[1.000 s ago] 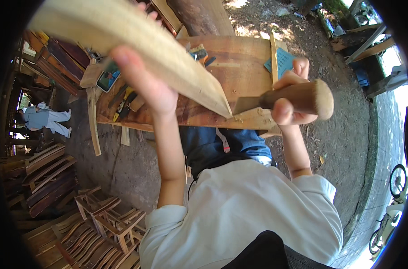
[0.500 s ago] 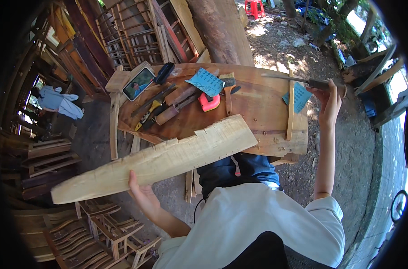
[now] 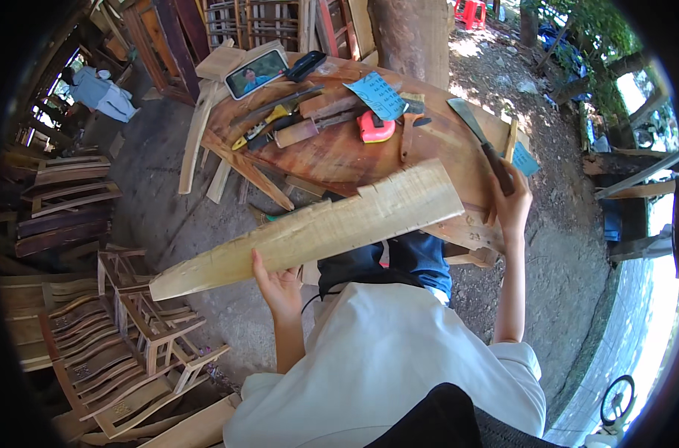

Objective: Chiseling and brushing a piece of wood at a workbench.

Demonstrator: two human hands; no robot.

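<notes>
A long, pale wooden board (image 3: pixel 317 224) slants above my lap, narrow toward the left and wider at the right. Its far edge is rough and stepped. My left hand (image 3: pixel 278 287) grips the near edge, thumb over the top face and fingers beneath. My right hand (image 3: pixel 512 200) is closed around the dark handle of a knife-like tool (image 3: pixel 470 121), whose flat metal blade points away and to the left over the wooden worktable (image 3: pixel 317 168). The blade is apart from the board. Beside the right hand lie a narrow wood strip (image 3: pixel 511 140) and a blue paper (image 3: pixel 527 160).
On the table are a phone (image 3: pixel 256 73), a black case (image 3: pixel 305 66), a pink tape measure (image 3: pixel 375 128), a yellow utility knife (image 3: pixel 268 123), a brush (image 3: pixel 412 104) and a blue sandpaper sheet (image 3: pixel 377 95). Wooden chair frames (image 3: pixel 116 336) stand at left. Another person (image 3: pixel 99 93) is farther back.
My right hand has moved left and nearer, turning the blade from sideways to pointing away with its flat face showing. The board has shifted right in my left hand. The head view has turned.
</notes>
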